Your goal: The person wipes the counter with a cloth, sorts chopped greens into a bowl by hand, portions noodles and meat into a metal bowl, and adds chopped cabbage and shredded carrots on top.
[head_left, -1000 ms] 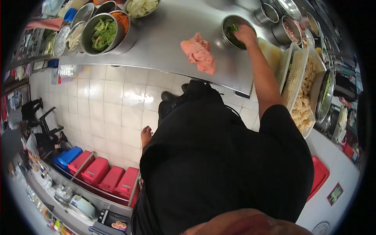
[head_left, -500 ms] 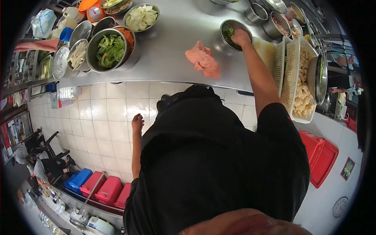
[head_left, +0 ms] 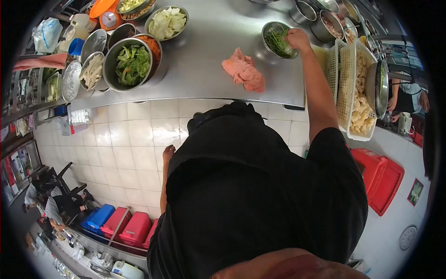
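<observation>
Upper right, fingers of the right hand are curled at the bowl; hold indeterminate. Greens, presumably light and soft, are best bunched midlength. Left hand, centre-left: indeterminate.

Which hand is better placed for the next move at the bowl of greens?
Right, most likely: the right hand is at the edge of the metal bowl, close to the greens, while the left hand hangs beside the body, away from the table.

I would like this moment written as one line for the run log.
right hand: at bowl of greens, grip unclear | left hand: low, away from table | pink cloth: crumpled on table
</observation>
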`<act>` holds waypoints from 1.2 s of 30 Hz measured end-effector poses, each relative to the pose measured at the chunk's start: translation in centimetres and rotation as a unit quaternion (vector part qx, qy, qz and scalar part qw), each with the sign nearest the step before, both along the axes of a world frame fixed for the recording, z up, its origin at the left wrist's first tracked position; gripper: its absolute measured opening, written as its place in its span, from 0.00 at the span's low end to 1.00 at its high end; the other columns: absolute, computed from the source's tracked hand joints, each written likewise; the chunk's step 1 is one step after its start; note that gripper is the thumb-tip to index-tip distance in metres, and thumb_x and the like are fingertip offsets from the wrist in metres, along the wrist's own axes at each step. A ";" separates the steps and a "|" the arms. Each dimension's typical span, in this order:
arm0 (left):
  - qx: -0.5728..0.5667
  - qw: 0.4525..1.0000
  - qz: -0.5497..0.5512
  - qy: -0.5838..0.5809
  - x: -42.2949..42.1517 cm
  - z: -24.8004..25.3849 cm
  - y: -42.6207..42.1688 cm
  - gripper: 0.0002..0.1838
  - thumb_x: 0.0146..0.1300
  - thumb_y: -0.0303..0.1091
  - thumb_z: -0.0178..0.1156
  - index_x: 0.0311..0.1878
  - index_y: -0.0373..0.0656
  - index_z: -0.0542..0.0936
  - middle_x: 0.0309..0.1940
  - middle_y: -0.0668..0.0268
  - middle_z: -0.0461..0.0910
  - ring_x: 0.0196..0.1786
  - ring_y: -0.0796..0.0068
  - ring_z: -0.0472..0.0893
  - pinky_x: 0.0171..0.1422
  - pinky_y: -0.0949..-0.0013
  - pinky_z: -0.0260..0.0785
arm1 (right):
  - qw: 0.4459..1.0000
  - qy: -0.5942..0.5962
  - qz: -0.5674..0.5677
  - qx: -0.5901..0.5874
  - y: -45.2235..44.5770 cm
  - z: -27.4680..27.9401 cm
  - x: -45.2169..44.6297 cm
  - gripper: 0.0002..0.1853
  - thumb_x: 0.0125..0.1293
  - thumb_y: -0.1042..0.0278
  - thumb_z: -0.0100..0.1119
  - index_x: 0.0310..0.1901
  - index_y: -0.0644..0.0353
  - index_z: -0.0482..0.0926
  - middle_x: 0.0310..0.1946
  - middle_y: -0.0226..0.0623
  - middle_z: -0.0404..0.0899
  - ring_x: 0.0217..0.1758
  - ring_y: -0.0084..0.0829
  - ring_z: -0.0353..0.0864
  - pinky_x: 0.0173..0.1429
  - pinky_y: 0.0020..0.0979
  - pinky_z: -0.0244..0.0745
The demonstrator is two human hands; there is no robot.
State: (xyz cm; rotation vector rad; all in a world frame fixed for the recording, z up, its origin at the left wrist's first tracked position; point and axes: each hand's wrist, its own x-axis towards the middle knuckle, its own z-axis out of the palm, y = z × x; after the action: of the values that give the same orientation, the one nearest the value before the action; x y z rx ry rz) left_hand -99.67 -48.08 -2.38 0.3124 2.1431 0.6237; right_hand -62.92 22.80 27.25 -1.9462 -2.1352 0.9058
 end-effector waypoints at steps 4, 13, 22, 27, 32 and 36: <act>0.065 0.997 0.034 -0.022 0.3 6.6 4.4 0.20 0.62 0.35 0.60 0.56 0.38 0.78 0.33 0.62 0.82 0.31 0.76 0.80 0.31 0.72 0.72 | 0.999 0.025 -0.027 -0.020 0.5 -1.1 0.4 0.15 0.57 0.62 0.64 0.18 0.61 0.76 0.13 0.35 0.74 0.16 0.28 0.74 0.28 0.33 0.71; 0.040 0.992 0.092 -0.071 -1.0 7.3 6.0 0.20 0.64 0.34 0.58 0.58 0.40 0.76 0.32 0.66 0.79 0.26 0.79 0.78 0.21 0.75 0.66 | 0.977 -0.163 0.116 0.068 0.5 -1.6 -0.3 0.16 0.59 0.60 0.51 0.28 0.63 0.84 0.31 0.50 0.83 0.37 0.47 0.84 0.46 0.39 0.78; 0.060 0.998 0.011 -0.017 0.9 5.2 2.8 0.19 0.62 0.38 0.59 0.55 0.43 0.79 0.27 0.64 0.81 0.24 0.77 0.79 0.24 0.72 0.70 | 0.920 -0.265 0.245 0.152 1.6 -6.7 -0.5 0.14 0.58 0.65 0.51 0.32 0.64 0.84 0.39 0.53 0.83 0.43 0.52 0.83 0.50 0.47 0.77; 0.027 0.996 0.088 0.005 2.9 7.2 3.2 0.19 0.61 0.40 0.60 0.52 0.41 0.81 0.27 0.59 0.83 0.25 0.73 0.80 0.30 0.67 0.73 | 0.950 -0.173 0.175 0.192 3.1 -7.9 1.8 0.12 0.54 0.63 0.55 0.34 0.63 0.82 0.33 0.53 0.82 0.40 0.50 0.81 0.47 0.46 0.75; 0.023 0.995 0.095 -0.004 2.8 6.7 3.1 0.19 0.61 0.40 0.60 0.52 0.40 0.81 0.29 0.58 0.84 0.26 0.71 0.81 0.33 0.66 0.74 | 0.988 -0.017 0.073 0.132 0.9 -4.3 1.4 0.08 0.50 0.70 0.63 0.33 0.61 0.81 0.25 0.45 0.81 0.27 0.38 0.81 0.35 0.38 0.73; 0.043 0.997 -0.032 0.055 1.5 5.2 2.3 0.18 0.61 0.39 0.60 0.52 0.41 0.81 0.27 0.60 0.83 0.25 0.73 0.80 0.29 0.68 0.72 | 0.991 0.018 0.073 0.110 2.9 -6.4 3.2 0.13 0.51 0.67 0.59 0.38 0.62 0.81 0.26 0.50 0.81 0.32 0.48 0.82 0.38 0.42 0.74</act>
State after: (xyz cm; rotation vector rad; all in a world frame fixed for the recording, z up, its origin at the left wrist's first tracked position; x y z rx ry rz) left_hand -98.14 -45.81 2.79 0.4703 2.2055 0.6755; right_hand -59.71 25.74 20.81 -1.6753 -2.2729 0.6841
